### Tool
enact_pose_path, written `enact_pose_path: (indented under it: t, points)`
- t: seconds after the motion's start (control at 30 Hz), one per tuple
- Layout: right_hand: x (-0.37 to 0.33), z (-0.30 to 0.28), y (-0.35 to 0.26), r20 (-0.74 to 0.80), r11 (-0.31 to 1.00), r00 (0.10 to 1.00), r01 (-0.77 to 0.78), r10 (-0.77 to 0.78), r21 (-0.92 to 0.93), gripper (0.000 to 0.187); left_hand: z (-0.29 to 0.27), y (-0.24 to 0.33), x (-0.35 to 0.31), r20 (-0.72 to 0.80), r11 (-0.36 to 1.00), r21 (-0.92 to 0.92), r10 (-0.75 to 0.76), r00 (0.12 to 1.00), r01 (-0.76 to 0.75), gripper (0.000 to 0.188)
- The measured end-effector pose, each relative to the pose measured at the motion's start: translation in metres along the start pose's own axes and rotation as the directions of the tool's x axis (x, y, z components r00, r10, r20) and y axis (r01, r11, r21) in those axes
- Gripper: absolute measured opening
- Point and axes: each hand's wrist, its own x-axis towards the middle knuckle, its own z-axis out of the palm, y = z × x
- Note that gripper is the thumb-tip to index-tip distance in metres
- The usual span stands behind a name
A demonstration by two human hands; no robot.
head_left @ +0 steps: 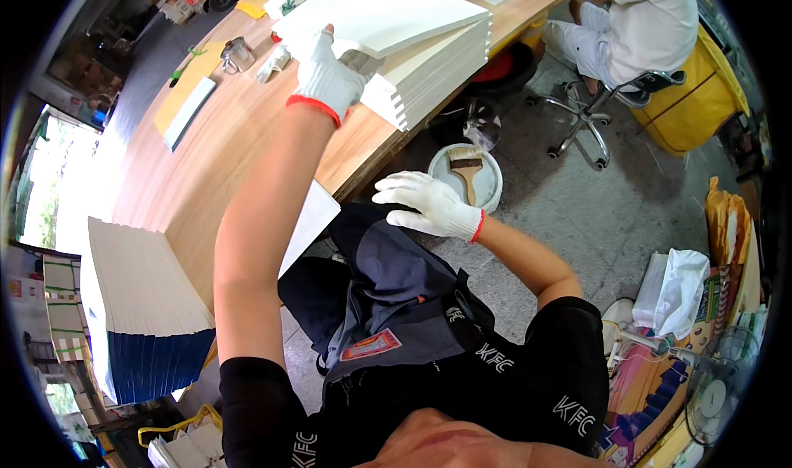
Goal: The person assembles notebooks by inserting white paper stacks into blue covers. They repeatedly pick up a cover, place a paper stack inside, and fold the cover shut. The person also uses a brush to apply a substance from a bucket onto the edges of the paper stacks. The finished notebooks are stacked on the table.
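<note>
My left hand, in a white knitted glove with a red cuff, is at the near left corner of a large white sheet. The thumb lies along the sheet's edge, and the other fingers are partly hidden. The sheet rests on a tall stack of white paper blocks, with a narrow gap showing under its near edge. My right hand, gloved the same way, hangs empty beside the table edge with its fingers stretched out. Another white sheet juts past the table edge near my lap.
On the wooden table are a metal cup and a white-and-blue strip. A white and dark blue stack stands at left. A brush lies on a bucket. Someone sits on a wheeled chair; a fan stands lower right.
</note>
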Motion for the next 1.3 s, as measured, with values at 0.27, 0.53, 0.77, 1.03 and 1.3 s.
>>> enact_pose_path:
  t: [0.27,0.53,0.77,1.03,1.3]
  points:
    - [0.008,0.001,-0.009,0.078,0.984,0.997,-0.044,0.031,0.170,0.035,-0.031,0.022,0.081,0.108,0.993,0.073,0.087,0.990,-0.095,0.019]
    - [0.083,-0.002,0.001,0.265,0.247,0.799,-0.452,0.540,0.857,0.058,-0.242,0.100,-0.011,0.216,0.990,0.133,0.019,0.976,-0.049,0.044]
    - [0.211,0.069,0.057,0.389,0.395,0.747,-0.632,0.539,0.667,0.034,-0.394,0.071,-0.087,-0.127,0.895,0.312,0.372,0.920,-0.318,0.052]
    - [0.227,0.086,0.029,0.401,0.821,0.765,-0.569,0.504,0.054,0.041,-0.460,0.042,-0.077,-0.174,0.534,0.840,0.432,0.885,-0.095,0.057]
    - [0.165,0.083,0.014,0.046,0.907,0.989,-0.112,0.142,-0.407,0.061,-0.459,-0.020,-0.131,0.194,-0.301,0.952,0.741,0.643,0.060,0.078]
